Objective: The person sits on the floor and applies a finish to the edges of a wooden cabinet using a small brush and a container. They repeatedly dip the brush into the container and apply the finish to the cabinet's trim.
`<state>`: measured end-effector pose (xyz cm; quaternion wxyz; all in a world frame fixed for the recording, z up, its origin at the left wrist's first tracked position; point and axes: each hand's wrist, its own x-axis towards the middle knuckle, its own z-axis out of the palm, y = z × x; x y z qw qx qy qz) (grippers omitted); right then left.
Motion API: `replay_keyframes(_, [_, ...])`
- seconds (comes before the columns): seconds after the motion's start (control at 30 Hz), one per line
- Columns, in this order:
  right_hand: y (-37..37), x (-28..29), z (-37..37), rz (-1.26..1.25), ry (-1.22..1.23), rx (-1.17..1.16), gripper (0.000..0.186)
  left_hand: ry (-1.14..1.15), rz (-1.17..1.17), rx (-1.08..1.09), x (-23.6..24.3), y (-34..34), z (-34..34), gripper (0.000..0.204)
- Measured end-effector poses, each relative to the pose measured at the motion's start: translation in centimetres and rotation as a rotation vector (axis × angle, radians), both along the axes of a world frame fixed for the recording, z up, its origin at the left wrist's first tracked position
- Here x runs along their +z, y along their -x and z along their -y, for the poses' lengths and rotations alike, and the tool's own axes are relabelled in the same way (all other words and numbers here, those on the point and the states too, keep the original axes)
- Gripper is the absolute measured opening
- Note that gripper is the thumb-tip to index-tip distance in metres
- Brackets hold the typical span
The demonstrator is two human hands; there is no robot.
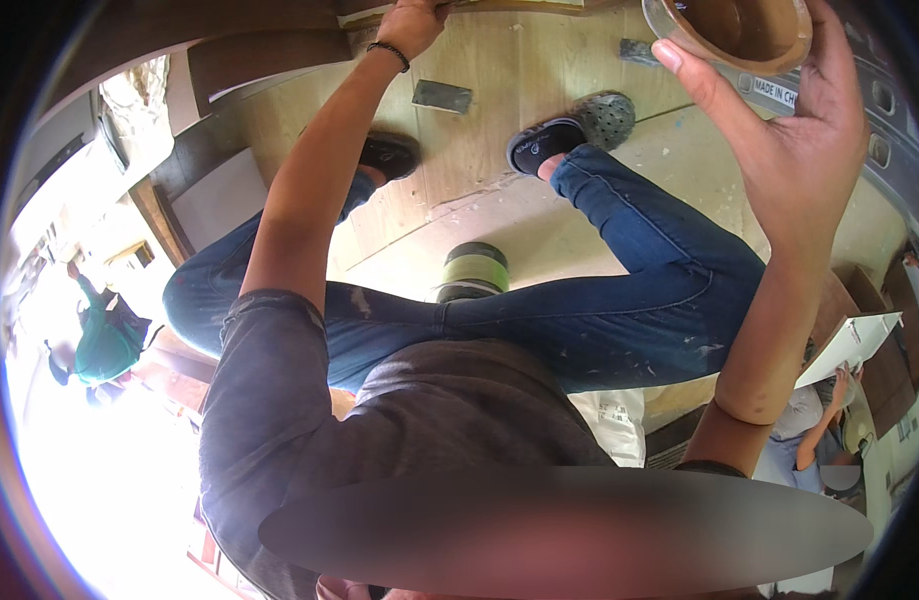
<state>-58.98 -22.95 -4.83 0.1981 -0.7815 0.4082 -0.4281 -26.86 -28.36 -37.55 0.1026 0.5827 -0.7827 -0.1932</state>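
My left hand (409, 28) is at the top of the view, against the edge of dark brown woodwork (259, 55). Its fingers are curled and partly out of sight, so what they grip is unclear. At the upper right my right hand (789, 160) is closed around a round container (739, 30) with brown contents, thumb on the near side and fingers behind it. Below the hands are a pale wood-look floor (529, 70) and my two dark shoes, with a small dark rectangular piece (441, 96) lying between the left hand and the feet.
A green and dark cylinder (473, 262) stands under my legs. A grey panel (874, 120) runs along the upper right. At far right a co-worker (809, 440) holds a white board (844, 345). Bright glare fills the left, around a green item (104, 335). A white panel (214, 205) leans nearby.
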Motion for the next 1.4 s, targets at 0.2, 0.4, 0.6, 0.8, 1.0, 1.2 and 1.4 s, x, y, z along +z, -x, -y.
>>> replay_keyframes(0.2, [-0.3, -0.1, -0.2, -0.019, -0.066, -0.078, 0.063, -0.093, 0.14, 0.001, -0.2, 2.5, 0.0, 0.029])
replay_keyframes(0.4, [-0.5, 1.2, -0.3, -0.068, -0.095, -0.071, 0.063, -0.131, 0.186, 0.005, 0.5, 3.6, 0.2, 0.031])
replay_keyframes(0.6, [-0.1, -0.6, -0.1, -0.013, 0.003, -0.043, 0.065, -0.144, 0.277, -0.016, -0.3, 3.5, 0.6, 0.035])
replay_keyframes(0.8, [0.3, -0.2, 0.2, -0.055, -0.099, -0.048, 0.069, -0.112, 0.303, -0.05, -2.1, 2.2, 0.9, 0.037])
replay_keyframes(1.0, [0.0, -1.6, -0.2, 0.099, -0.106, -0.043, 0.07, -0.174, 0.357, 0.02, -1.4, 1.7, 0.8, 0.039])
replay_keyframes(1.2, [0.0, -0.8, 0.1, 0.05, -0.146, -0.012, 0.07, -0.145, 0.412, 0.022, -2.5, -0.1, 0.6, 0.044])
replay_keyframes(1.4, [-0.6, -1.2, -0.2, 0.087, -0.135, -0.03, 0.068, -0.075, 0.492, 0.052, -4.6, -2.7, 0.6, 0.047])
